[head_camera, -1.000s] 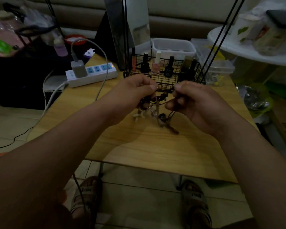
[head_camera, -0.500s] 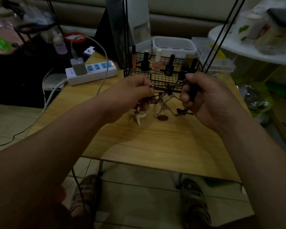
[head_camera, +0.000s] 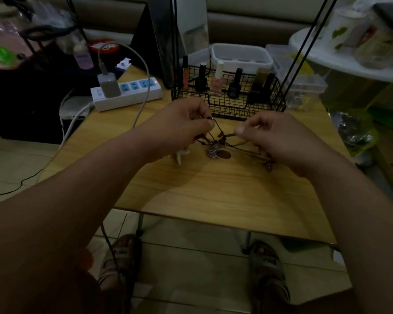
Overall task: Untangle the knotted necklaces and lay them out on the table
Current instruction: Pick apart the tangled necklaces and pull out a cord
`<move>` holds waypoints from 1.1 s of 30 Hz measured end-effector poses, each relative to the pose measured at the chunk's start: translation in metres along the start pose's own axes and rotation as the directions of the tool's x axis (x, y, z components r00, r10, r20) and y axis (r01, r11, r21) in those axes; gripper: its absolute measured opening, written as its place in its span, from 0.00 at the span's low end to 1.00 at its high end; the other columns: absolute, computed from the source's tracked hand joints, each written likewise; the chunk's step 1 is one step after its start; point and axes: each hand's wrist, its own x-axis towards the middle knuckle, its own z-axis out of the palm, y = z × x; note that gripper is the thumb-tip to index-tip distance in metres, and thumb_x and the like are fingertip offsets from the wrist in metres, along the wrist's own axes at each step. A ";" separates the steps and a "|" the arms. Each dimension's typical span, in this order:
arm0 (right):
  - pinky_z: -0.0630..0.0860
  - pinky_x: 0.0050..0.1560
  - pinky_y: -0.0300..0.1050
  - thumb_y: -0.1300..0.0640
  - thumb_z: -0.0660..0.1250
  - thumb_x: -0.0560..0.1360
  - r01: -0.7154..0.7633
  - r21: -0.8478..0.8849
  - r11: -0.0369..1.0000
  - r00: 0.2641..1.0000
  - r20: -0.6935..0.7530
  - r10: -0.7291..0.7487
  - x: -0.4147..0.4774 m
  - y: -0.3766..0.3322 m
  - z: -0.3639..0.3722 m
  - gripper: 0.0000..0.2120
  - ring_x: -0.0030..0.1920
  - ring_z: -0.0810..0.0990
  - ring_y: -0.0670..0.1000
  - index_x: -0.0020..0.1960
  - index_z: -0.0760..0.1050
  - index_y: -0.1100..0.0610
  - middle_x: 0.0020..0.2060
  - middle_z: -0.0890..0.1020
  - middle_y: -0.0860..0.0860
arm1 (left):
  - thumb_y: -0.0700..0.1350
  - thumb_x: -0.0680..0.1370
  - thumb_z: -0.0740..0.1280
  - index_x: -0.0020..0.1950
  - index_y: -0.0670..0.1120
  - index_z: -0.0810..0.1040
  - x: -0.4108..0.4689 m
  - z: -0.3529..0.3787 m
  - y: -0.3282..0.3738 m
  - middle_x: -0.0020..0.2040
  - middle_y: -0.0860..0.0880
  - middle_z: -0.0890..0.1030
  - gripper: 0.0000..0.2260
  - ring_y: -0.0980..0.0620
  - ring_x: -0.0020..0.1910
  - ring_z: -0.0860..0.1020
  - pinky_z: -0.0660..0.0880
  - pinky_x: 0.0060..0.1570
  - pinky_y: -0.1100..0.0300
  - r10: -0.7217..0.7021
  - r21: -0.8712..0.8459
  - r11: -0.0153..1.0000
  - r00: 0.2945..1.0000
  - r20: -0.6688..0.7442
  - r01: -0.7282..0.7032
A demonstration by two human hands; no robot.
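A tangle of brown cord necklaces (head_camera: 222, 141) hangs between my two hands just above the wooden table (head_camera: 213, 189). Its pendants touch the tabletop: a round sparkly pendant (head_camera: 213, 152), a brown oval pendant (head_camera: 225, 154) and a white starfish-shaped pendant (head_camera: 182, 154). My left hand (head_camera: 179, 128) pinches a cord between thumb and fingertips at the left of the knot. My right hand (head_camera: 279, 139) pinches another cord at the right, with loose cord ends (head_camera: 268, 165) trailing below it.
A black wire basket (head_camera: 232, 103) with several nail polish bottles stands just behind my hands. A white power strip (head_camera: 127, 94) with a charger and cable lies at the back left. Clear plastic boxes (head_camera: 304, 82) sit at the back right. My sandalled feet show under the table's front edge.
My right hand has come down from beside the basket and now pinches a cord nearer the knot. The tangle has spread wider and the pendants have dropped onto the tabletop.
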 end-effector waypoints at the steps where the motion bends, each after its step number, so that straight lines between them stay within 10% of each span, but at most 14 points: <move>1: 0.81 0.46 0.52 0.40 0.73 0.75 0.009 -0.061 0.998 0.999 0.034 -0.006 0.000 0.001 0.002 0.14 0.45 0.82 0.49 0.55 0.82 0.46 0.46 0.83 0.48 | 0.45 0.83 0.69 0.53 0.47 0.79 0.000 0.001 0.001 0.38 0.51 0.82 0.03 0.60 0.29 0.73 0.72 0.33 0.59 0.007 -0.024 1.000 1.000 0.018 -0.006; 5: 0.75 0.48 0.43 0.36 0.74 0.72 0.172 -0.198 0.965 0.978 0.156 -0.142 -0.001 -0.003 0.014 0.22 0.54 0.79 0.44 0.63 0.78 0.42 0.57 0.78 0.45 | 0.45 0.84 0.67 0.57 0.43 0.78 -0.001 0.003 0.008 0.45 0.43 0.86 0.06 0.53 0.33 0.74 0.73 0.33 0.59 0.030 -0.099 0.995 0.998 0.064 -0.023; 12: 0.72 0.39 0.41 0.50 0.68 0.82 0.209 -0.006 0.978 0.966 0.159 -0.205 0.000 -0.004 0.017 0.08 0.35 0.80 0.41 0.49 0.84 0.51 0.40 0.86 0.47 | 0.48 0.86 0.63 0.62 0.48 0.81 0.000 0.000 0.012 0.48 0.50 0.85 0.10 0.51 0.37 0.77 0.75 0.36 0.60 0.018 -0.210 0.978 0.993 0.113 0.006; 22: 0.84 0.51 0.60 0.58 0.58 0.85 -0.119 0.665 0.737 0.993 0.097 0.073 0.006 -0.005 0.008 0.10 0.47 0.86 0.62 0.52 0.76 0.60 0.48 0.85 0.58 | 0.45 0.82 0.67 0.54 0.54 0.83 0.000 -0.002 0.003 0.47 0.49 0.86 0.06 0.51 0.42 0.80 0.77 0.46 0.52 -0.036 0.072 0.997 0.987 0.157 0.025; 28: 0.83 0.44 0.55 0.58 0.57 0.85 -0.134 0.660 0.739 0.990 0.058 0.128 0.009 0.001 0.005 0.11 0.43 0.85 0.56 0.51 0.78 0.59 0.42 0.86 0.54 | 0.52 0.84 0.66 0.50 0.53 0.84 -0.001 -0.005 -0.003 0.38 0.52 0.81 0.08 0.62 0.33 0.77 0.74 0.34 0.67 -0.026 0.251 0.968 0.990 0.137 -0.009; 33: 0.82 0.39 0.51 0.62 0.57 0.85 -0.130 0.596 0.792 0.990 0.119 0.073 0.005 0.001 0.002 0.14 0.44 0.86 0.60 0.61 0.79 0.63 0.54 0.85 0.65 | 0.53 0.85 0.64 0.53 0.54 0.84 0.002 -0.003 -0.006 0.39 0.55 0.80 0.10 0.60 0.37 0.78 0.71 0.38 0.60 -0.059 0.363 0.932 0.992 0.115 0.014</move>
